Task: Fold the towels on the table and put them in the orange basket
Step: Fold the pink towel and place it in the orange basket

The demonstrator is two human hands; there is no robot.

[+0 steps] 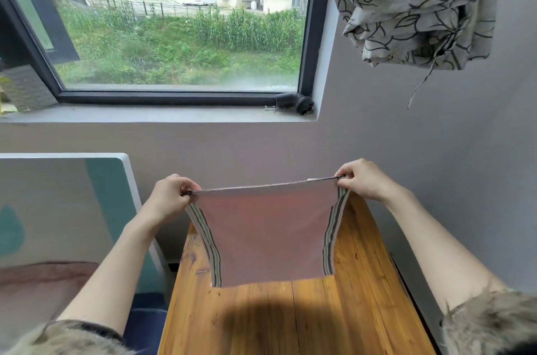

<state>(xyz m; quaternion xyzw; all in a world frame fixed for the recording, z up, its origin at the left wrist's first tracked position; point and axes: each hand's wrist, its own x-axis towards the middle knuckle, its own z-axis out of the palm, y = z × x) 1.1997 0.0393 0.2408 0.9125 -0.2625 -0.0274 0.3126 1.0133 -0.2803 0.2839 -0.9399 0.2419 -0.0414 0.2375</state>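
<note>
- Head view: the left hand and the right hand each pinch one top corner of a pink towel, stretching its upper edge taut between them.
- Head view: the towel hangs in the air over the far part of the desk, its lower edge at or just above the wood; I cannot tell if it touches.
- Head view: thin and limp, it looks light and soft, sagging inward at its striped side hems; corners seem the surest places to hold for a clean fold.
- Head view: the desk is bare orange-brown wood planks with a shadow near the front.
- Head view: a window with a grey sill sits ahead, a patterned curtain bunched upper right; no orange basket is visible.
</note>
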